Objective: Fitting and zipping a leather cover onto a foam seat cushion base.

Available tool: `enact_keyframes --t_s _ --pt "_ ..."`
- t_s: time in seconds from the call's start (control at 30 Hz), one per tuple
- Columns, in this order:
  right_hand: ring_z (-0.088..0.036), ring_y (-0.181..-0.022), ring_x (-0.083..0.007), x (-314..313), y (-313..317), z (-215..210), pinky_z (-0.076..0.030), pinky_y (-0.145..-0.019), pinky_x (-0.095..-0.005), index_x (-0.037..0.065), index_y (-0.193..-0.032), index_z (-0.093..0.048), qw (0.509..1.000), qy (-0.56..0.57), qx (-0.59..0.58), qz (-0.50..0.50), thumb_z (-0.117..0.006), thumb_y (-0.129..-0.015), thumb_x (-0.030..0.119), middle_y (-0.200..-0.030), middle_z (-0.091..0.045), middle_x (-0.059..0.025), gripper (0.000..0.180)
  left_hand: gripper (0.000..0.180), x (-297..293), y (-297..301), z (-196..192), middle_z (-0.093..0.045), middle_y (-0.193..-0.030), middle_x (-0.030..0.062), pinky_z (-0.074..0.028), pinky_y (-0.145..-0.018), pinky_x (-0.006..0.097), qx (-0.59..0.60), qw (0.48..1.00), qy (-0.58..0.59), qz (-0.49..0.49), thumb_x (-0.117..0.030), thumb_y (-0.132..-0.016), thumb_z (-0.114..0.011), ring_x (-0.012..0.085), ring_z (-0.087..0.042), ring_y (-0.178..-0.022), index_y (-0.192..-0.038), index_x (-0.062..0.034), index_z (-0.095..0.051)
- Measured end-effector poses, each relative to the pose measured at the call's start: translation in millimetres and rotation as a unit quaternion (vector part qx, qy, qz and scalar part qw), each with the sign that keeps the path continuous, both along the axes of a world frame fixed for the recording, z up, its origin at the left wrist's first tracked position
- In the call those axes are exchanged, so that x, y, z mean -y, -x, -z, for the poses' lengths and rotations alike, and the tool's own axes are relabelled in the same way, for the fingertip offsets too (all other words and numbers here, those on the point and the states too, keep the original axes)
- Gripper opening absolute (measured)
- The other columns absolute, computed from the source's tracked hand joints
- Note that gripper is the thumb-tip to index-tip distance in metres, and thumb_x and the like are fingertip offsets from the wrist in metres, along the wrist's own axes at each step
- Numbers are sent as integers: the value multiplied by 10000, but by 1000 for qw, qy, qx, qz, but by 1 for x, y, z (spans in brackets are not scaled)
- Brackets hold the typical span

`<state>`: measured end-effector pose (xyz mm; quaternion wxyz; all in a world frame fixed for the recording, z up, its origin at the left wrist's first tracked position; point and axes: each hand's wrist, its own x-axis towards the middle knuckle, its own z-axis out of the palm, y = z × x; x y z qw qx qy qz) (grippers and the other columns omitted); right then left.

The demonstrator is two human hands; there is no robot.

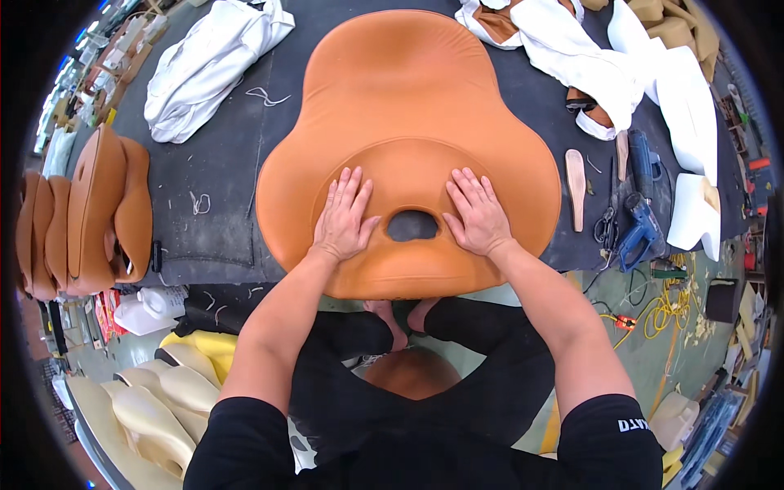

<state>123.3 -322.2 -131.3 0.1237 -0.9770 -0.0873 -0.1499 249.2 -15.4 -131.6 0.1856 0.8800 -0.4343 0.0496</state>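
Note:
A large tan, leather-like covered seat cushion (400, 106) lies on the dark worktable (208, 175), its near end at the table's front edge. An oval hole (412, 225) goes through its near part. Left of that hole, my left hand (346, 216) rests flat on the cushion, fingers stretched out and pointing away from me. To the right of the hole, my right hand (477, 212) lies flat in the same way, fingers slightly spread. Neither hand holds anything. Faint wrinkles show along the cushion's far sides.
Several tan covered pieces (102, 212) stand at the table's left. White fabric (212, 65) lies far left, more white cloth (572, 57) far right. A wooden paddle (576, 188), scissors (606, 229) and a blue heat gun (641, 233) lie right. Beige foam parts (155, 408) sit lower left; a yellow cable (665, 310) is on the floor.

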Motion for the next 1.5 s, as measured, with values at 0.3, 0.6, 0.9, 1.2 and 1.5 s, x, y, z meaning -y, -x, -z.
enact_keyframes --t_s 0.3,0.6,0.9,1.2,1.5 --pt "-358 -1540 -358 0 7 6 -267 -1261 -530 13 -1473 -543 1000 -7 -4 6 -650 -965 298 -1632 -423 -165 592 735 -9 21 8 -242 -1718 207 -171 -1285 578 -11 997 -63 -43 -324 -977 -653 395 -178 -1609 -1582 1 -391" --pt "-375 -1533 -343 -3 5 0 -276 -1254 -527 24 -1444 -572 999 -28 18 18 -665 -945 276 -1622 -445 -150 566 733 -10 14 15 -263 -1709 214 -166 -1273 602 3 999 -5 -46 -296 -970 -654 412 -199 -1600 -1588 -6 -386" --pt "-340 -1550 -376 -31 47 21 -265 -1261 -540 3 -1390 -612 968 -230 -4 95 -663 -966 259 -1628 -439 -177 498 657 -30 59 30 -264 -1728 162 -148 -1287 576 -131 984 92 -83 -242 -1006 -594 395 -179 -1612 -1596 -40 -388" --pt "-427 -1495 -406 -51 77 34 -325 -1249 -481 0 -1256 -699 959 -236 -3 157 -660 -1000 283 -1549 -522 -239 384 494 -25 91 41 -393 -1659 220 -168 -1300 476 -270 922 208 -183 -329 -1071 -584 377 -240 -1596 -1447 -9 -591" --pt "-324 -1542 -407 -98 166 -7 -269 -1280 -472 -62 -1552 -395 941 -244 -102 211 -706 -936 287 -1621 -388 -276 772 538 24 281 -232 -636 -1374 249 -471 -1141 450 -303 812 495 53 -137 -959 -708 317 -631 -1302 -1405 122 -555"
